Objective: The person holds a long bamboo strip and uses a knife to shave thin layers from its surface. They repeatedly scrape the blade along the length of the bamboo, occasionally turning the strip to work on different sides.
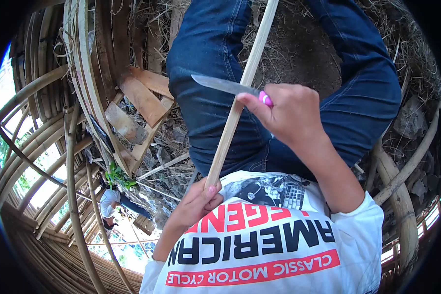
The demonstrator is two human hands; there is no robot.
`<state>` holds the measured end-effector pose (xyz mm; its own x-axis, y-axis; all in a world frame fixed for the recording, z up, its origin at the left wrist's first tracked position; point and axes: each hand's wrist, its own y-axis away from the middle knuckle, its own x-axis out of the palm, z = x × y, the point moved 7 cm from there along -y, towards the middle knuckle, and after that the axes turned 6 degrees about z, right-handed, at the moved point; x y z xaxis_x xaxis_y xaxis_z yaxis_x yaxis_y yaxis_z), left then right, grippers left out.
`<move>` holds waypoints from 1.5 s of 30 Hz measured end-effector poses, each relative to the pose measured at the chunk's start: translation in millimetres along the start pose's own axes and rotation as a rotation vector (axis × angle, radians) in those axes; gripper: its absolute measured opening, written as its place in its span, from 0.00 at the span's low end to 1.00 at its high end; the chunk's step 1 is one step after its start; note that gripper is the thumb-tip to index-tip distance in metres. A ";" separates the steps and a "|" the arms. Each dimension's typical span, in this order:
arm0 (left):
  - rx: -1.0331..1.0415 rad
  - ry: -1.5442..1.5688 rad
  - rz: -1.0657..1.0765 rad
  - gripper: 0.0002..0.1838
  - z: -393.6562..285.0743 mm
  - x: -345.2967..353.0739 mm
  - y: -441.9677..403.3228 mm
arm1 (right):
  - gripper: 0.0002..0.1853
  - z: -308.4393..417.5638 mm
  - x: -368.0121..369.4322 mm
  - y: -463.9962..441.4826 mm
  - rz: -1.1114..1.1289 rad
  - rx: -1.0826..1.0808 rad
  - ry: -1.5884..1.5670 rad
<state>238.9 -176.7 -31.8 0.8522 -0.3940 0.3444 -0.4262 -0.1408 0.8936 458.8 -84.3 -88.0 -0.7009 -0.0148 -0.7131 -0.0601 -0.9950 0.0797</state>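
A long, pale bamboo strip [226, 139] runs from my stomach up between my legs and past the top edge of the head view. Near its lower end, my left hand [201, 200] is closed around it, thumb on top. My right hand [291, 110] grips a knife [220, 84] by its pink handle, which is mostly covered by the fingers. The blade points left and lies across the strip; its tip is over my thigh. My right thumb rests at the strip's edge, close to the blade.
Long split bamboo strips [85, 73] stand on the left beside wooden boards [141, 98]. A slatted bamboo wall [39, 142] curves around the left side. Another person [111, 202] is farther off at lower left. Thick poles [397, 196] cross at right, and dry grass litters the ground.
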 end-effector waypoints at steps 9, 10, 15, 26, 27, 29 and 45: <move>0.020 -0.003 0.005 0.18 1.5 -1.4 5.0 | 0.37 -22.1 -6.9 -16.9 0.035 0.068 -0.046; 0.022 -0.008 0.011 0.18 1.9 -3.3 5.2 | 0.37 -13.6 -8.0 -13.1 0.034 0.057 -0.042; 0.008 -0.024 0.028 0.18 8.9 -5.7 6.5 | 0.37 -11.0 0.5 -13.6 0.095 0.047 -0.066; -0.003 0.109 0.030 0.18 13.6 -9.5 5.7 | 0.38 -34.6 1.7 -30.5 0.087 0.116 -0.026; -0.014 0.120 0.054 0.18 13.9 -10.6 8.2 | 0.38 -27.3 -1.4 -27.5 0.091 0.118 -0.045; -0.005 0.057 0.073 0.19 15.6 -14.0 9.6 | 0.39 -10.2 -2.6 -15.5 0.059 0.030 -0.060; -0.069 0.115 0.013 0.22 20.9 -19.7 14.2 | 0.38 -39.5 -1.8 -44.3 0.016 0.087 -0.021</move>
<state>209.8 -189.9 -31.9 0.8778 -0.2878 0.3830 -0.4187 -0.0725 0.9052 490.7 -44.1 -117.8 -0.7171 -0.0279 -0.6964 -0.1093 -0.9823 0.1520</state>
